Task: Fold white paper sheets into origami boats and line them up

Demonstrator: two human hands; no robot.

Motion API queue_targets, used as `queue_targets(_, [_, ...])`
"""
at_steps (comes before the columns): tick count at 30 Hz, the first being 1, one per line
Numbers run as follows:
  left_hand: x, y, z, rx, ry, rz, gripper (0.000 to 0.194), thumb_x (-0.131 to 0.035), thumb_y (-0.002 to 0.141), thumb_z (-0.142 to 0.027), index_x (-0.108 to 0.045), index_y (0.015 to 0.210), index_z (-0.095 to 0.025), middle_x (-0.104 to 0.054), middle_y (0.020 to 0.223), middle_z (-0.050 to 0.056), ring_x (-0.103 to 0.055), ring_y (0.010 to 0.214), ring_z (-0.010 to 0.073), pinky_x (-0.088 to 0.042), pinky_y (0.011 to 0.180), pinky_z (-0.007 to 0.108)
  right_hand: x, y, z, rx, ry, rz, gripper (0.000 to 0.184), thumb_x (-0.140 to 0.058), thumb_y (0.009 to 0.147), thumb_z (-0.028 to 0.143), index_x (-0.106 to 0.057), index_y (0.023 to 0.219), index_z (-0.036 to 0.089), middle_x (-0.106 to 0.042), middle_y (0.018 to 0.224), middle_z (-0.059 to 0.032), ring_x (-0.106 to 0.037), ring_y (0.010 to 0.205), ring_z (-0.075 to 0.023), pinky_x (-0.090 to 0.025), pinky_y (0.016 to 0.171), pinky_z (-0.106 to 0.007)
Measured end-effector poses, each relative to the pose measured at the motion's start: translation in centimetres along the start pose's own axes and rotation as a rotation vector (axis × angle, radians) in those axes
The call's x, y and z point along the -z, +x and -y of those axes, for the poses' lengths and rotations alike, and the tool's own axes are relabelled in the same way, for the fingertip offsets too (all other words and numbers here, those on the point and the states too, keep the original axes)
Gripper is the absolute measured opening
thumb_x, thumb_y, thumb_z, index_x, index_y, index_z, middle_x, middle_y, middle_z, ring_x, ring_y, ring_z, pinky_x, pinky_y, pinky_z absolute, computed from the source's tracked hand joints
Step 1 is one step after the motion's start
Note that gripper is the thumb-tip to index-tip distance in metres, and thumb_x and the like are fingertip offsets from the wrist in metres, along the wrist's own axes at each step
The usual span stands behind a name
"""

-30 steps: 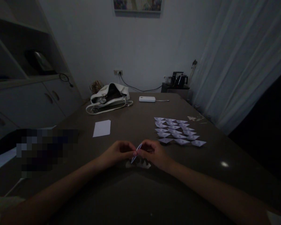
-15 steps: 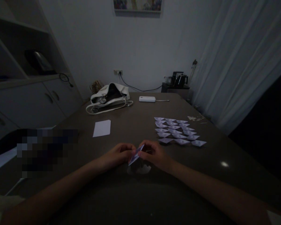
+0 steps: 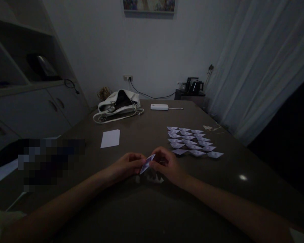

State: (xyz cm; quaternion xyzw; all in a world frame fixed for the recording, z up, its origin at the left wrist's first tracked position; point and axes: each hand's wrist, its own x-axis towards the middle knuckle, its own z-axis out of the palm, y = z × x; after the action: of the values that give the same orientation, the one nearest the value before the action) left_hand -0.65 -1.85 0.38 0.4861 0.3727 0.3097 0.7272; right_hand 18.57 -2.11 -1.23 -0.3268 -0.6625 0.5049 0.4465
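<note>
Head view: a dim room; two bare forearms reach from the near edge of a dark table [image 3: 131,209] and meet near its middle.
Left hand: the left hand [image 3: 125,165] lies low over the tabletop, knuckles up, wrist angled inward; its fingertips are pressed together on the left edge of a small folded paper piece [image 3: 147,163].
Right hand: the right hand [image 3: 167,165] mirrors it from the other side, fingers curled and pinching the right edge of the same piece; the thumb is hidden behind the fingers.
Folded paper piece: pale, pointed, tilted on a slant, held between both hands just above the table, towards the near edge and about midway between the left and right edges; a faint reflection lies on the surface under it.
Table surface: dark and glossy, with a small glint of light near the right edge.
Finished shapes: a cluster of folded paper shapes [image 3: 192,141] lies in rows towards the right edge, beyond the right hand and apart from it.
Blank sheet: a white paper sheet [image 3: 110,138] lies flat left of centre.
Far edge: a white handbag [image 3: 118,105] sits there, with a white power bank [image 3: 159,107] beside it, its cable running right.
Room: cabinets [image 3: 27,108] on the left, a pale curtain [image 3: 255,67] on the right, a kettle [image 3: 194,86] on a stand past the far right corner.
</note>
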Motion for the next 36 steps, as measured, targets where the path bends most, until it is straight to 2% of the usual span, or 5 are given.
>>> queue_targets(4, [0.1,0.3,0.2,-0.017,0.084,-0.027,0.03,-0.075,0.068,-0.039,-0.065,0.076,-0.012,-0.055,0.061,-0.002,-0.046,0.053,0.0076,-0.035,0.055,0.02,-0.1,-0.4,0.0,0.103,-0.086,-0.078,0.024,-0.067,0.078,0.031,-0.046,0.081,0.022,-0.056,0.071,0.0031,-0.055,0.059,-0.0105,-0.044,0.054,-0.022])
queue_targets(9, [0.6,0.6,0.5,-0.115,0.272,-0.103,0.025,-0.071,0.073,-0.038,-0.063,0.076,-0.014,-0.057,0.06,-0.003,-0.05,0.054,0.0092,-0.037,0.056,0.021,-0.3,-0.8,0.7,0.286,-0.383,-0.091,0.006,-0.06,0.084,0.025,-0.061,0.082,0.02,-0.065,0.075,-0.002,-0.059,0.064,-0.013,-0.046,0.057,-0.025])
queue_targets(19, [-0.1,0.5,0.0,-0.162,0.333,-0.183,0.026,-0.073,0.068,-0.036,-0.063,0.075,-0.013,-0.059,0.061,-0.002,-0.052,0.055,0.0106,-0.04,0.057,0.022,-0.1,-0.7,0.0,0.312,-0.592,-0.131,0.011,-0.061,0.084,0.026,-0.068,0.091,0.02,-0.068,0.08,-0.0048,-0.059,0.061,-0.0146,-0.045,0.056,-0.026])
queue_targets(24, [-0.1,0.5,0.4,-0.121,0.19,-0.169,0.03,-0.071,0.071,-0.04,-0.067,0.083,-0.013,-0.06,0.066,0.0,-0.051,0.057,0.0104,-0.041,0.058,0.022,0.1,-0.6,0.1,0.275,-0.613,-0.175,0.013,-0.062,0.081,0.02,-0.068,0.093,0.021,-0.067,0.08,-0.0037,-0.058,0.063,-0.0148,-0.044,0.058,-0.026])
queue_targets(36, [0.0,-0.1,0.2,-0.011,-0.244,-0.04,0.025,-0.072,0.074,-0.026,-0.069,0.093,-0.009,-0.057,0.075,0.002,-0.051,0.065,0.0091,-0.041,0.061,0.02,0.5,-0.1,-0.4,0.247,-0.563,-0.221,0.016,-0.064,0.078,0.014,-0.07,0.091,0.021,-0.061,0.07,-0.0012,-0.052,0.056,-0.0125,-0.04,0.054,-0.025])
